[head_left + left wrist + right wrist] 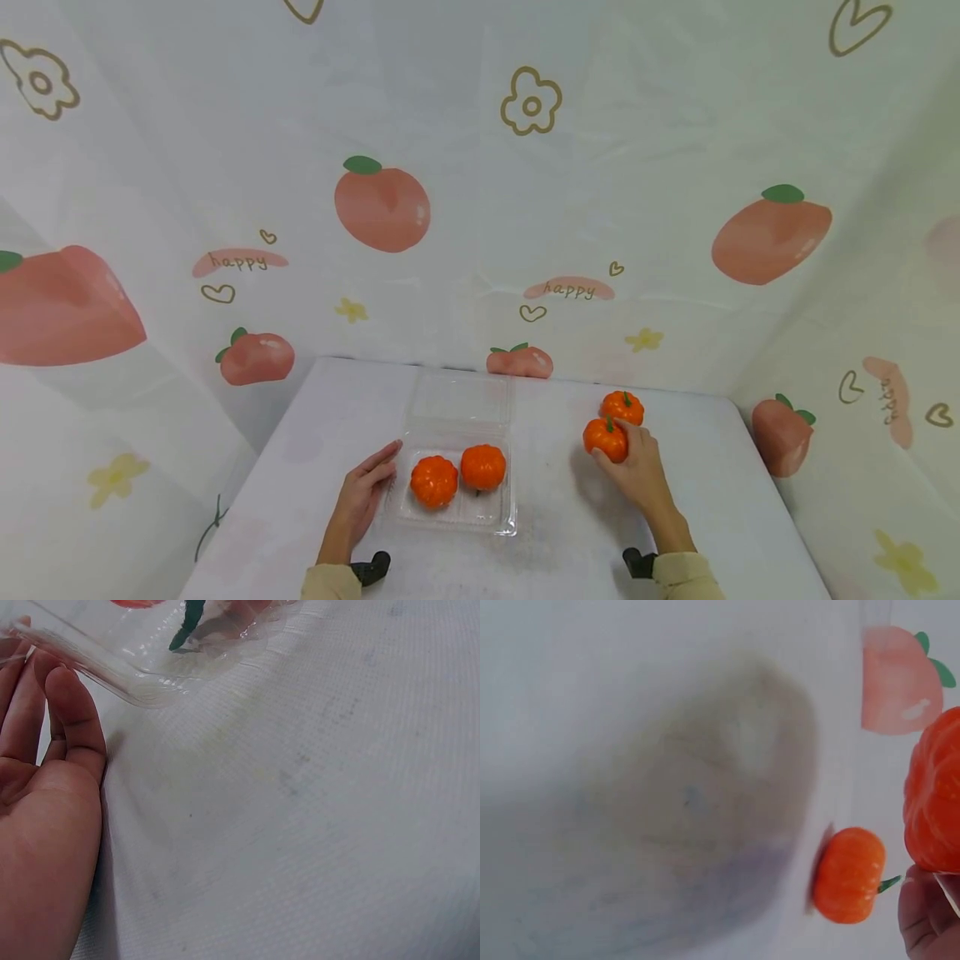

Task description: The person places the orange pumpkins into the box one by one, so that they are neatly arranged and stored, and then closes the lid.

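Note:
My right hand point(641, 473) grips a small orange toy pumpkin point(604, 439) with a green stem, held above the table. A second orange pumpkin point(849, 876) stands on the table just behind it. My left hand point(360, 496) rests against the left edge of a clear plastic clamshell box point(457, 527), fingers loosely bent beside the rim. Inside the box's base sit two more pumpkins, one on the left point(433, 482) and one on the right point(483, 467). The left wrist view shows the fingertips point(71, 697) at the box's corner, with its contents mostly cut off.
The box's transparent lid point(459, 398) lies folded back toward the rear of the table. A white cloth covers the tabletop point(555, 533). Patterned curtains point(480, 167) with printed fruit stand behind and on both sides.

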Demonstrator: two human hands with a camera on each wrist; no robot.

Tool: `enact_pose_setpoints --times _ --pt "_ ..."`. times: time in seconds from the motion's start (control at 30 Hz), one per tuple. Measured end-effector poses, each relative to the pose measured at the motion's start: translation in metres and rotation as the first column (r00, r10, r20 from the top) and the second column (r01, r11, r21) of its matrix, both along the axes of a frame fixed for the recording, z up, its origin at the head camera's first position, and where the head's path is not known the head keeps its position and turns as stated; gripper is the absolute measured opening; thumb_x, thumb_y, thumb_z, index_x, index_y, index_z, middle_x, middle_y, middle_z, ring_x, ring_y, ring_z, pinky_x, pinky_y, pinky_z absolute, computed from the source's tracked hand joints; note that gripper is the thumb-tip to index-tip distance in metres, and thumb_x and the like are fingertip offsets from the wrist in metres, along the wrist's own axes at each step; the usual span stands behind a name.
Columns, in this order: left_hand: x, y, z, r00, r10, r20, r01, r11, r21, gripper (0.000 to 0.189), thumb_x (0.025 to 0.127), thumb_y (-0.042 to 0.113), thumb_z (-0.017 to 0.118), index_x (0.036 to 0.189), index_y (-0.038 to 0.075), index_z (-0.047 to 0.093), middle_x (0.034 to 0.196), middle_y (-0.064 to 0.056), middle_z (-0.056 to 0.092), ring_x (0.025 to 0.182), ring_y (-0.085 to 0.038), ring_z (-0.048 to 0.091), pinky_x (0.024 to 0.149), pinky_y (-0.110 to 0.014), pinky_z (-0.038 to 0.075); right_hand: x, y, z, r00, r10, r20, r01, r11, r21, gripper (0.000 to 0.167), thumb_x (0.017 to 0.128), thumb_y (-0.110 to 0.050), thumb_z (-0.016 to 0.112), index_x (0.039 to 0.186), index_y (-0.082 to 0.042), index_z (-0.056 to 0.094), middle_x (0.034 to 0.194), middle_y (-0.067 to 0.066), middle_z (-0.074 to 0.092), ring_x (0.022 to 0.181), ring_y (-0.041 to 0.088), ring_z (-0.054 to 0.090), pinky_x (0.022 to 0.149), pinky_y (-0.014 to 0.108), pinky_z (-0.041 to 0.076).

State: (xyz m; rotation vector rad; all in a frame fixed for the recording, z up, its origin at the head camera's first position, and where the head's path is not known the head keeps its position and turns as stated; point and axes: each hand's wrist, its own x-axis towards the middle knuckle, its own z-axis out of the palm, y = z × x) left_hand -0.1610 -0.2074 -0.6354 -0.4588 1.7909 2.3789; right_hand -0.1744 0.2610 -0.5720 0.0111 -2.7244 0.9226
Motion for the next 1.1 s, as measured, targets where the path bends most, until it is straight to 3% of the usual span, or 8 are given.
enact_pose_setpoints --times 0.27,0.53,0.73,0.9,1.0,1.1 --pt "0.000 0.001 -0.001 1.000 -0.007 -0.016 0.007 1.000 -0.007 0.050 0.098 0.012 0.064 0.146 0.002 0.054 0.131 0.015 0.069 0.113 0.011 0.061 0.093 -0.011 0.052 -0.001 -0.007 0.007 0.999 0.047 -0.025 -0.047 0.999 0.005 0.065 0.085 -0.028 0.076 0.139 -0.001 0.050 0.129 0.027 0.056 0.115 0.042 0.051 0.092 0.061 0.049" --pt "-0.001 0.000 -0.002 1.000 0.000 0.015 0.000 1.000 0.006 0.052 0.097 0.013 0.065 0.147 0.004 0.053 0.123 0.022 0.071 0.115 0.011 0.060 0.096 -0.011 0.051 -0.002 -0.020 0.020 0.989 0.097 0.113 -0.083 0.989 -0.125 0.076 0.088 -0.031 0.076 0.147 0.000 0.039 0.143 0.023 0.050 0.126 0.039 0.050 0.108 0.063 0.046" --pt "-0.001 -0.001 -0.001 1.000 -0.009 0.012 0.009 1.000 0.010 0.053 0.097 0.014 0.066 0.147 0.004 0.053 0.123 0.022 0.071 0.114 0.011 0.060 0.096 -0.012 0.051 0.001 -0.028 0.025 0.984 0.108 0.141 -0.092 0.989 -0.118 0.077 0.090 -0.040 0.076 0.145 -0.002 0.040 0.144 0.023 0.051 0.126 0.038 0.053 0.108 0.061 0.047" --pt "-0.001 -0.001 0.000 1.000 -0.009 0.018 0.008 1.000 0.020 0.052 0.097 0.012 0.064 0.147 0.004 0.053 0.122 0.022 0.072 0.115 0.011 0.061 0.096 -0.012 0.052 0.003 -0.034 0.029 0.984 0.127 0.123 -0.116 0.989 -0.093 0.076 0.090 -0.049 0.074 0.145 -0.007 0.042 0.144 0.016 0.050 0.118 0.031 0.056 0.097 0.046 0.055" --pt "0.000 -0.001 -0.001 1.000 -0.008 0.017 0.008 1.000 0.023 0.053 0.097 0.013 0.065 0.147 0.004 0.053 0.122 0.022 0.072 0.115 0.011 0.060 0.096 -0.012 0.051 0.006 -0.038 0.032 0.985 0.145 0.090 -0.139 0.988 -0.074 0.071 0.089 -0.047 0.075 0.142 -0.009 0.046 0.137 0.012 0.050 0.109 0.024 0.056 0.085 0.031 0.053" --pt "0.000 -0.001 -0.001 1.000 -0.008 0.013 0.008 1.000 0.023 0.053 0.097 0.014 0.066 0.147 0.004 0.053 0.123 0.022 0.071 0.115 0.012 0.060 0.096 -0.012 0.051 0.007 -0.041 0.034 0.984 0.163 0.076 -0.157 0.984 -0.078 0.067 0.089 -0.046 0.076 0.140 -0.010 0.049 0.130 0.009 0.053 0.104 0.020 0.055 0.081 0.027 0.052"
